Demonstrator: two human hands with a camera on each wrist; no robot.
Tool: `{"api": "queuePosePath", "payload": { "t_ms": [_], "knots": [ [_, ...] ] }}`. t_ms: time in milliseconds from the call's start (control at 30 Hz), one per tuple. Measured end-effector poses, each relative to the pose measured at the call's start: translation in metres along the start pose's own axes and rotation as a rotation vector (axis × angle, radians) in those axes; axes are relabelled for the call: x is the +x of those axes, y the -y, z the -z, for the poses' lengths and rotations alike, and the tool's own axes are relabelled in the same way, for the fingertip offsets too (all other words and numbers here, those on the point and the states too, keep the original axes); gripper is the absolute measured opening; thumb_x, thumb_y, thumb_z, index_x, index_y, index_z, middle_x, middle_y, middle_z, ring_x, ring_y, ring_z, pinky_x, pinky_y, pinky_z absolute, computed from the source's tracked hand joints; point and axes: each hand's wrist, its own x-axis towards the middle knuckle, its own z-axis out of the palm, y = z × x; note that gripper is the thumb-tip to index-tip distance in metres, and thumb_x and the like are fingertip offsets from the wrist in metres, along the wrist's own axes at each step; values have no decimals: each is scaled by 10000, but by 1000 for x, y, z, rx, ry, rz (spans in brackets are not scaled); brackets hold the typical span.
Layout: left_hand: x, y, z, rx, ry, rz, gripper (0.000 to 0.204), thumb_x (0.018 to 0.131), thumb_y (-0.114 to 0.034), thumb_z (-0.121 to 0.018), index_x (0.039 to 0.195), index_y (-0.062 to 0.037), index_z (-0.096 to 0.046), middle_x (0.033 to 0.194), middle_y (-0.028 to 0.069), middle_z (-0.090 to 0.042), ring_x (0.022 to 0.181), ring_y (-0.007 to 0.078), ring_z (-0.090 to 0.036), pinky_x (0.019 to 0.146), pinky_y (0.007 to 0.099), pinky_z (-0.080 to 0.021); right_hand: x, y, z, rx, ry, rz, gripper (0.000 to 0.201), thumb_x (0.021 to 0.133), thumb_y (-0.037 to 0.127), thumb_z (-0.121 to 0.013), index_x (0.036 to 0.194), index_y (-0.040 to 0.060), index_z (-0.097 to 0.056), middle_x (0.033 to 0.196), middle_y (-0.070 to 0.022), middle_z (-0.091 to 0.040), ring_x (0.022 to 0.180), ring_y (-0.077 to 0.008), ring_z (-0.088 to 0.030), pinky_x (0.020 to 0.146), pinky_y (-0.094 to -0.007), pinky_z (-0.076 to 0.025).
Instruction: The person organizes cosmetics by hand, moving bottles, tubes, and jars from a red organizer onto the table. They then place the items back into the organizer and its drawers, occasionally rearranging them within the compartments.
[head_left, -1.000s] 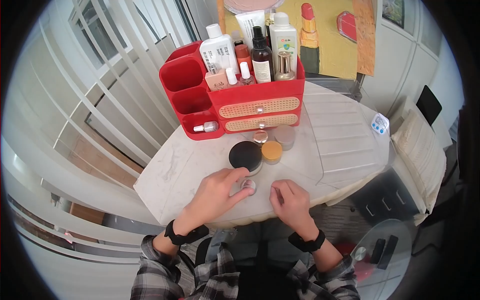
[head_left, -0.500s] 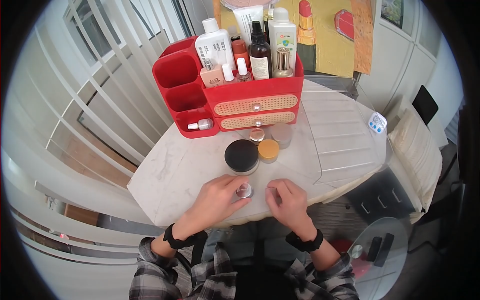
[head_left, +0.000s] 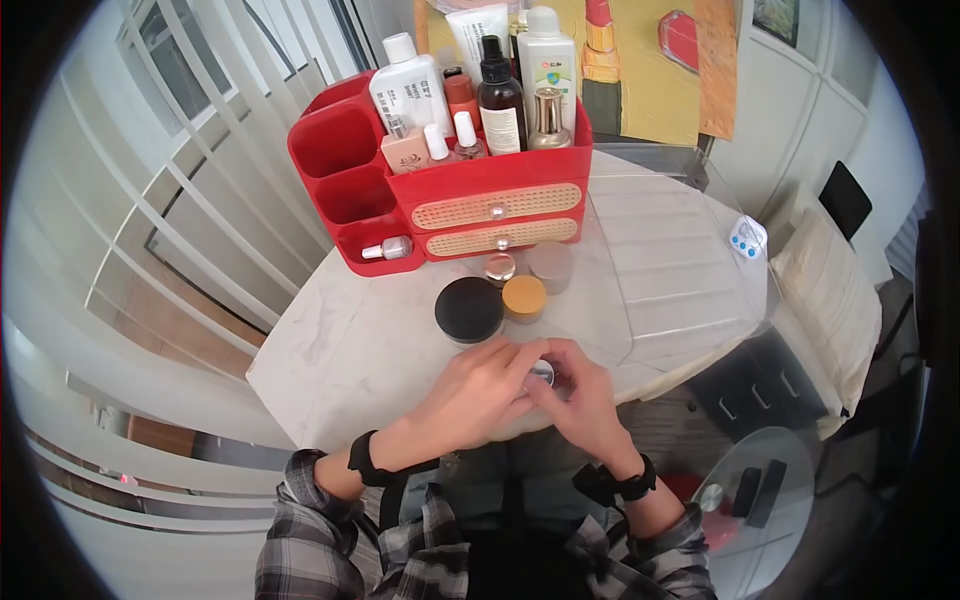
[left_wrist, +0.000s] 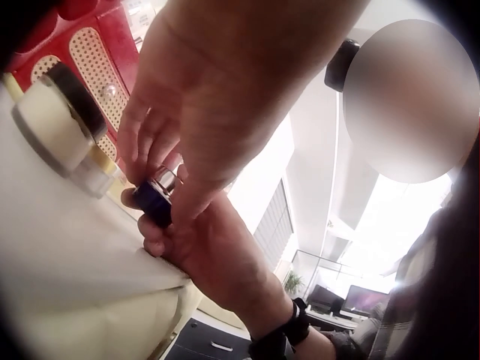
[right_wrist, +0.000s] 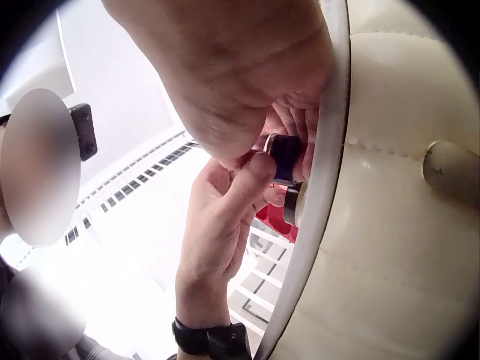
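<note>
A small dark blue jar (left_wrist: 154,204) with a silver lid (head_left: 541,374) is between my two hands, just above the table's front edge. My right hand (head_left: 588,402) holds it, fingers curled about the blue body. From the other side, my left hand (head_left: 472,388) pinches it at the silver top, its thumb showing by the silver rim in the right wrist view. In the head view the fingers hide most of the jar. Just beyond the hands stand a black-lidded jar (head_left: 469,310) and a yellow-lidded jar (head_left: 524,297).
A red organizer (head_left: 480,175) full of bottles stands at the back, with two woven-front drawers. Before it are a small shiny-lidded jar (head_left: 500,267) and a pale-lidded jar (head_left: 550,264). A clear ribbed sheet (head_left: 680,280) covers the table's right side.
Earlier the left hand held the small jar near the table, with the right hand apart from it. Now the jar is farther right and both hands have come together on it.
</note>
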Motion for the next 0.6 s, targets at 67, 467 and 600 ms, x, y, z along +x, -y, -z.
{"api": "queuePosePath", "payload": {
  "t_ms": [67,467,600],
  "knots": [
    [5,2,4,-61,51,21,604,753,-165,-826,1273,-21,-553,999,155,-669,979,357,-654,855,435,-538,-1,-3,2,44,-27,-61,331,935,126,-737,1211,-9,-612,941,-120,-711,780,-170,-680,695,-288,-552],
    [12,44,29,-126,-15,433,959,775,-187,-873,1540,-29,-317,1404,302,-507,1257,468,-559,1049,465,-492,9,1,-10,-158,-108,-68,206,1001,147,-639,1142,-2,-618,889,-184,-677,726,-301,-663,672,-367,-540],
    [11,51,24,-49,-28,359,894,777,-166,-854,1509,-32,-358,1375,289,-528,1211,459,-592,1006,461,-519,13,4,-15,-283,-145,-6,185,998,149,-626,1114,6,-608,896,-195,-683,768,-359,-669,675,-421,-536]
  ]
}}
